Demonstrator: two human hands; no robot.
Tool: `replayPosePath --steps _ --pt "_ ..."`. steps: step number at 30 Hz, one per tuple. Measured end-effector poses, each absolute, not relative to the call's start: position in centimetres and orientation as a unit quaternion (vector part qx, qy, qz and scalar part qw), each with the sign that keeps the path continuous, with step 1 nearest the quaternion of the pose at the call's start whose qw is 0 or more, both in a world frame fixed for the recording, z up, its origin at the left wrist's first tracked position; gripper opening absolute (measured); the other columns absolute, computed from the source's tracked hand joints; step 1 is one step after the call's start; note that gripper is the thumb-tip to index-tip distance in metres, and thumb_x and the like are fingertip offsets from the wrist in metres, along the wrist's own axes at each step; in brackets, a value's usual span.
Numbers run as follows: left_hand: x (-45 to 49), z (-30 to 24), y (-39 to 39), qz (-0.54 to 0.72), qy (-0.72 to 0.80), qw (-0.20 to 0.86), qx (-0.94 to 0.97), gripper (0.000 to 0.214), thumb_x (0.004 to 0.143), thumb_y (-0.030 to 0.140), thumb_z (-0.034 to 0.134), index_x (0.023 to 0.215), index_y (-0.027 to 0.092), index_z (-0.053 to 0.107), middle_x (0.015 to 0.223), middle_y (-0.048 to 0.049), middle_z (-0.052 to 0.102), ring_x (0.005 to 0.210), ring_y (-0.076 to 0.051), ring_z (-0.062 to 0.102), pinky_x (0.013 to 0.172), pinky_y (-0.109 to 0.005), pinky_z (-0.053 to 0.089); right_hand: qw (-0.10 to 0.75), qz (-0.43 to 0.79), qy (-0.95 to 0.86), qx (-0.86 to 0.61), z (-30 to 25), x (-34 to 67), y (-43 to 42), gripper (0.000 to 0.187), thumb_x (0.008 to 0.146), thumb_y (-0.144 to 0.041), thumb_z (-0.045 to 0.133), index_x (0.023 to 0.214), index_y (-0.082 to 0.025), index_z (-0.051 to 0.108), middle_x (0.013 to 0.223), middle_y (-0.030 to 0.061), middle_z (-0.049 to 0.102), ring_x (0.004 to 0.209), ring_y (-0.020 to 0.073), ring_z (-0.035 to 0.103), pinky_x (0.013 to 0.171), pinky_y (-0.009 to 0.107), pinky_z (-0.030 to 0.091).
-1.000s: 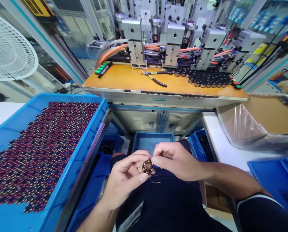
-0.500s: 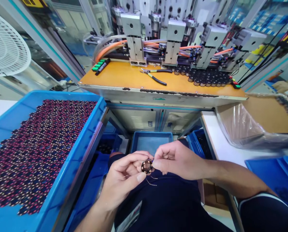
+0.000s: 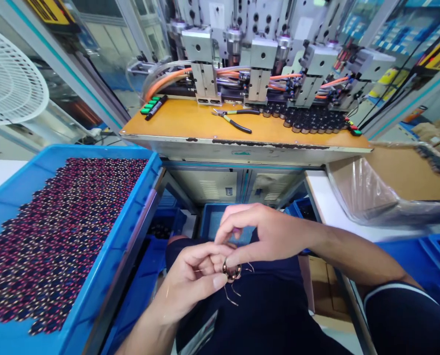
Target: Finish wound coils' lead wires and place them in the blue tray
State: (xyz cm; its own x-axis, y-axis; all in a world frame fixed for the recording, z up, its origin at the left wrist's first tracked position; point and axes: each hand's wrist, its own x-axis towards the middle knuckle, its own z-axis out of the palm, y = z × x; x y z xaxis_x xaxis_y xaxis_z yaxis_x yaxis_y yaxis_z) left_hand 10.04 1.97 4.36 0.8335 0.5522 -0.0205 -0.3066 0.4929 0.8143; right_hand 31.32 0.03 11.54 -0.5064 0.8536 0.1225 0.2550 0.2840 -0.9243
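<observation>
A small ring-shaped stator point(image 3: 231, 276) with dark segments and copper windings is held low before my body, several thin wire leads sticking out of it. My left hand point(image 3: 192, 276) grips it between thumb and fingers. Over it bends my right hand point(image 3: 264, 236), its thumb against the upper edge of the ring and its index finger reaching behind, by the left fingertips. The right fingertips are partly hidden, so whether they pinch a wire is unclear.
At left a blue tray point(image 3: 153, 165) holds rows of similar rings. Ahead, pliers point(image 3: 234, 118), markers point(image 3: 155, 107) and dark cylindrical parts point(image 3: 312, 120) lie on an orange machine table point(image 3: 183, 121). A plastic-lined box point(image 3: 375, 197) stands right; a blue bin point(image 3: 208, 217) sits below.
My right hand has moved from the ring's right side up and over it, its fingers now further left. The ring has turned and shifted slightly down and right in my left hand.
</observation>
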Motion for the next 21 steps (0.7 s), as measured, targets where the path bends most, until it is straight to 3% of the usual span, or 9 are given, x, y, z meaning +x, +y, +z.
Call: replayPosePath --steps 3,9,15,21 --pt "9.9 4.6 1.8 0.235 0.143 0.856 0.438 0.034 0.078 0.023 0.081 0.111 0.029 0.078 0.089 -0.0027 0.080 0.078 -0.011 0.072 0.076 -0.019 0.056 0.305 0.476 -0.756 -0.330 11.1 30.7 0.8 0.006 0.088 -0.016 0.072 0.087 -0.011 0.070 0.087 0.0010 0.059 0.081 0.0092 0.056 0.079 0.022 0.047" --pt "9.3 4.5 1.7 0.290 0.183 0.824 0.450 0.032 0.077 0.021 0.082 0.108 0.030 0.079 0.082 -0.0011 0.079 0.074 -0.009 0.071 0.071 -0.014 0.054 0.344 0.438 -0.726 -0.404 10.5 29.8 0.2 0.014 0.092 -0.018 0.065 0.080 -0.012 0.064 0.082 0.0002 0.060 0.076 0.0094 0.056 0.072 0.023 0.045" --pt "9.2 4.0 1.8 0.360 0.198 0.777 0.477 0.028 0.076 0.019 0.082 0.103 0.026 0.080 0.107 -0.0052 0.077 0.083 -0.014 0.074 0.078 -0.022 0.059 0.357 0.472 -0.632 -0.500 11.4 29.8 -1.5 0.016 0.089 -0.020 0.065 0.075 -0.013 0.064 0.076 -0.0011 0.061 0.072 0.0086 0.055 0.068 0.021 0.043" --pt "9.4 4.5 1.9 0.362 0.189 0.757 0.510 0.023 0.077 0.017 0.080 0.098 0.025 0.080 0.106 -0.0084 0.075 0.087 -0.017 0.073 0.079 -0.024 0.059 0.304 0.568 -0.554 -0.527 12.5 30.0 -1.9 0.011 0.084 -0.022 0.068 0.078 -0.012 0.066 0.065 -0.0038 0.059 0.059 0.0065 0.051 0.054 0.017 0.038"
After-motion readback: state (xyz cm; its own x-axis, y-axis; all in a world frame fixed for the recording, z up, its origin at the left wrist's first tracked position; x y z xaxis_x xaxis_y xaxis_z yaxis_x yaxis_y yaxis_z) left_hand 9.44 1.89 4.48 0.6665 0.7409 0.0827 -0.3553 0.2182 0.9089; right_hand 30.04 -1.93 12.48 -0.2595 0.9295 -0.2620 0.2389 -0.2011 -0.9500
